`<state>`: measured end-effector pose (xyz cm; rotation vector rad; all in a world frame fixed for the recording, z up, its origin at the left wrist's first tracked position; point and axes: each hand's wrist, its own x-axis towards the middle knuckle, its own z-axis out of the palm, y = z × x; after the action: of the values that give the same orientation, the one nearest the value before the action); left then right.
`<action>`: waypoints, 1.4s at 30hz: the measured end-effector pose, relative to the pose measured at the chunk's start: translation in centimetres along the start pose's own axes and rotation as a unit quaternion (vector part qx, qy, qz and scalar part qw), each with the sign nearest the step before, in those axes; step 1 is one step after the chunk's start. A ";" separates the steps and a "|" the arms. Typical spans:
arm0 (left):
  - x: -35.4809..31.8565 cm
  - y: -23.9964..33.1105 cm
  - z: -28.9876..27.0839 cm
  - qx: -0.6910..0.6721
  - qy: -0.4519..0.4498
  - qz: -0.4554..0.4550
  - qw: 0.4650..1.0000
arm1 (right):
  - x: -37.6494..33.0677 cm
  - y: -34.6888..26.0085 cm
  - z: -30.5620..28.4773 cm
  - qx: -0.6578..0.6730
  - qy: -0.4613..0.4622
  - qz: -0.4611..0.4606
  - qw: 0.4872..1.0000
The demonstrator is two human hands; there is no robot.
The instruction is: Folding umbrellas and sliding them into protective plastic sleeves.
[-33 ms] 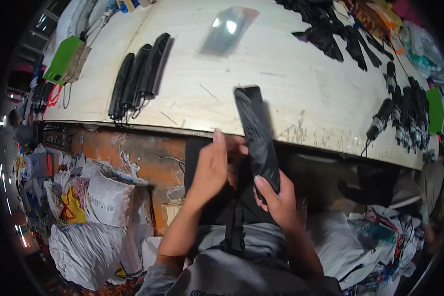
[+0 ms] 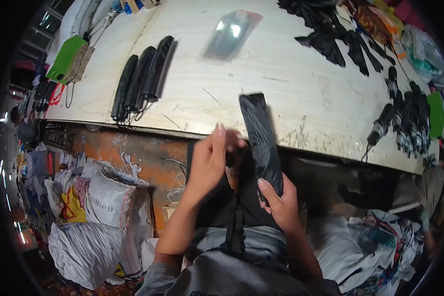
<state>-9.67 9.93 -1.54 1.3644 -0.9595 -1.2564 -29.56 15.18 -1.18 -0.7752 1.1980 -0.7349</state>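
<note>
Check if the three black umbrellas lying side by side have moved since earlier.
No: judged against the front edge of the table, the three black umbrellas lie where they did; the whole view shifted slightly.

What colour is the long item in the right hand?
Black: the long item in the right hand, clearest in the head view.

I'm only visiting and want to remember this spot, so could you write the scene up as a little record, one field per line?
Surface: pale table
Right hand: grips the near end of a folded black umbrella
Left hand: beside that umbrella, thumb extended; contact unclear
Table, left: three black umbrellas side by side; green box
Table, far middle: clear plastic
Table, right: black cloth, farther off; clustered dark umbrellas, nearer
Floor, left: white sacks
</note>
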 end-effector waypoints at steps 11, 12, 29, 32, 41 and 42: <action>21.5 2.2 -8.9 0.416 0.145 0.127 0.889 | 1.0 1.1 -1.9 -0.005 0.050 0.018 0.999; 22.6 2.5 -9.0 0.446 0.140 0.108 0.877 | 1.2 1.2 -2.0 -0.007 0.049 0.014 0.999; 26.0 -0.2 -11.5 0.551 0.109 0.173 0.809 | 1.9 0.9 -1.9 -0.015 0.057 0.015 0.998; 25.3 0.7 -10.6 0.451 0.114 0.144 0.873 | 1.8 1.0 -2.1 -0.017 0.060 0.011 0.998; 17.8 3.5 -11.6 -0.029 0.082 -0.052 0.995 | 1.8 0.8 -1.0 -0.008 0.048 0.012 0.999; 15.8 4.1 -11.1 -0.069 0.027 -0.063 0.995 | 1.6 0.7 -1.0 -0.021 0.039 0.011 0.999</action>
<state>3.86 -4.49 -0.98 1.3601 -0.7449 -1.3492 -30.15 14.05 -2.77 -0.7733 1.2939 -0.7294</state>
